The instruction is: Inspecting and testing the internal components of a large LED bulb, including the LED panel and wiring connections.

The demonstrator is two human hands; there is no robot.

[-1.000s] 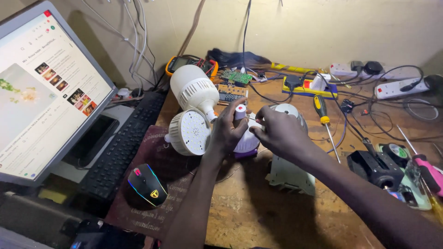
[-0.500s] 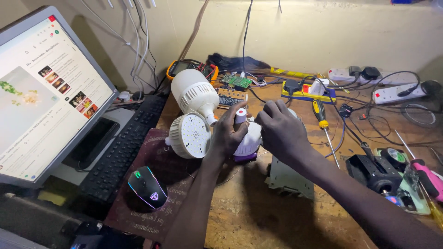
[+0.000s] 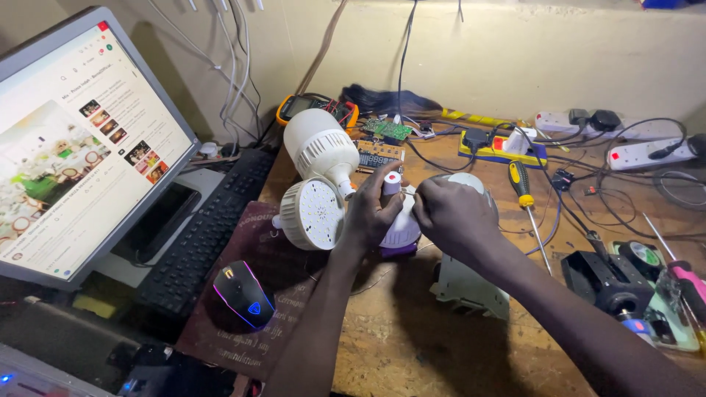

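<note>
Worked at a wooden bench (image 3: 412, 345). Left hand (image 3: 371, 213) wrapped around a white lamp body with purple base (image 3: 401, 235), thumb up beside its small cap (image 3: 393, 182). Right hand (image 3: 452, 217) closed over the same lamp from the other side — fingers touching it, knuckles toward the camera. Just left of the hands lay an open LED bulb (image 3: 312, 213) showing its dotted disc, a larger white bulb (image 3: 320, 147) behind it. Noted a lit mouse (image 3: 243, 294) on a dark pad, black keyboard (image 3: 202, 235), monitor (image 3: 73, 147) — yellow-handled screwdriver (image 3: 523, 187) to the right.
</note>
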